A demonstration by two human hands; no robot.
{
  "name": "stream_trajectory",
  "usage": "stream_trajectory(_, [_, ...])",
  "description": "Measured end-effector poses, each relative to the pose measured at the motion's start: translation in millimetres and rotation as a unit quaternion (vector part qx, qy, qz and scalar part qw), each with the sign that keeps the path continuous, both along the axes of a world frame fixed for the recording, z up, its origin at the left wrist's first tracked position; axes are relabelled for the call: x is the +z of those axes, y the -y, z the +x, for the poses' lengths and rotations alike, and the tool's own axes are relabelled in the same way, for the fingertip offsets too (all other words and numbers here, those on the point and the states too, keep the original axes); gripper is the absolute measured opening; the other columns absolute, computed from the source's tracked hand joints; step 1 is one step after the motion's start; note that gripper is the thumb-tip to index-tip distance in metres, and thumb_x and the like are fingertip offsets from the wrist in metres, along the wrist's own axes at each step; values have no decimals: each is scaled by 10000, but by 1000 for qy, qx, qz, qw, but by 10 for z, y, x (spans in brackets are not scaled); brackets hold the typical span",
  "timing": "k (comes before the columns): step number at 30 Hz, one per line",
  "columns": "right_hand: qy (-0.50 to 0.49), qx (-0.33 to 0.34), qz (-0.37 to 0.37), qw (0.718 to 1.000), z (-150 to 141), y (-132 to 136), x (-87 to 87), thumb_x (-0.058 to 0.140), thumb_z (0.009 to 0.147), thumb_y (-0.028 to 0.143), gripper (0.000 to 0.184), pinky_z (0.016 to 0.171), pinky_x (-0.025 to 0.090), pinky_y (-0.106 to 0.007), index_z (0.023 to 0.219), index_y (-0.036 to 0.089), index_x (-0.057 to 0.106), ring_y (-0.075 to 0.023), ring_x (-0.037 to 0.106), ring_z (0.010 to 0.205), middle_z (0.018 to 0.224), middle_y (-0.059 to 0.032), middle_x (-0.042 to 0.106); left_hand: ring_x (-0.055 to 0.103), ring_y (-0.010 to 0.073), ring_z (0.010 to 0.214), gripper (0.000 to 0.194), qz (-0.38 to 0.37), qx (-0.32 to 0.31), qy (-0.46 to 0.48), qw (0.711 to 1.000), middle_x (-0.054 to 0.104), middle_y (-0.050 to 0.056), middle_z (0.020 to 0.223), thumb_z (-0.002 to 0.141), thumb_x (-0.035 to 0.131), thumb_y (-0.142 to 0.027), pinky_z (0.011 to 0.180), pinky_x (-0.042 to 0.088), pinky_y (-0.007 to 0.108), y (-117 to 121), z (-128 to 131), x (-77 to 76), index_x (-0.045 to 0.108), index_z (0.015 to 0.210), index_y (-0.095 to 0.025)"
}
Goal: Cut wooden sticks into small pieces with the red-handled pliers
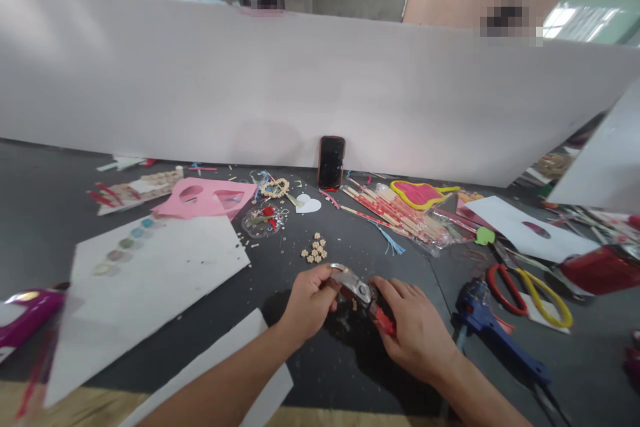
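A pair of pruning shears point(356, 285) with silver jaws and red handles lies across the space between my hands. My right hand point(416, 325) is closed around its handles. Fingers pinched together, my left hand point(311, 300) is at the tip of the jaws; what it pinches is mostly hidden by the fingers. Just beyond my left hand is a small pile of flower-shaped wooden pieces point(316, 252) on the dark table point(280, 280). A tiny tan piece point(355, 305) shows below the jaws.
A blue glue gun point(495, 333) and scissors point(507, 290) lie at right, beside a red can point(600, 270). Patterned sticks point(387, 207) lie behind. A phone point(331, 161) leans on the white partition point(280, 87). White board point(150, 273) and pink sheet point(205, 213) occupy the left.
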State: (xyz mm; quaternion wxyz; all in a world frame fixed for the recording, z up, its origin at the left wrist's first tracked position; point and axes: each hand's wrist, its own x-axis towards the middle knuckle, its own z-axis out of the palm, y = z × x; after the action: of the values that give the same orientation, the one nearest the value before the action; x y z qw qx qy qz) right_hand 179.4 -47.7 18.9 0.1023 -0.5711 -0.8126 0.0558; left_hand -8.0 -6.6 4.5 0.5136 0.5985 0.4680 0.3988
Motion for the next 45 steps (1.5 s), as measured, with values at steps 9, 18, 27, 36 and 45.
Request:
stream_trajectory(9, [8, -8, 71, 997, -20, -8, 13, 451, 718, 191, 352, 716, 348, -312, 1067, 192, 500, -193, 584, 791, 950, -72, 652, 457, 83, 449, 213, 3, -38, 30, 999, 538, -21, 509, 786, 465, -227, 466, 346, 183, 49, 66, -14, 597, 638, -148])
stream_trajectory(18, [65, -141, 67, 986, 238, -220, -149, 485, 798, 479, 519, 729, 392, -352, 1230, 209, 383, -244, 592, 932, 1104, -80, 615, 467, 72, 459, 218, 2, 22, 69, 997, 665, 32, 694, 814, 480, -326, 464, 377, 179, -11, 55, -47, 598, 791, -145])
stream_trajectory(27, [104, -239, 54, 964, 424, -287, -79, 400, 835, 497, 518, 696, 408, -385, 1238, 171, 395, -275, 563, 924, 1072, -133, 579, 460, 72, 455, 233, 16, 70, 90, 993, 655, 36, 675, 812, 492, -348, 467, 386, 184, -80, 19, -77, 591, 812, -137])
stream_trajectory(36, [115, -161, 131, 971, 312, -283, 47, 348, 868, 250, 317, 762, 394, -427, 1123, 268, 535, -255, 437, 1031, 1185, -73, 516, 479, 81, 454, 255, 24, 74, 103, 992, 649, 29, 648, 794, 496, -378, 465, 400, 192, -91, 28, -85, 598, 788, -144])
stream_trajectory(45, [177, -181, 16, 967, 279, -1111, 259, 380, 898, 286, 248, 809, 417, -375, 1030, 197, 570, -204, 516, 993, 1017, -67, 598, 466, 83, 451, 228, 25, 64, 109, 992, 643, 14, 636, 787, 489, -362, 449, 378, 184, -103, 25, -80, 581, 758, -155])
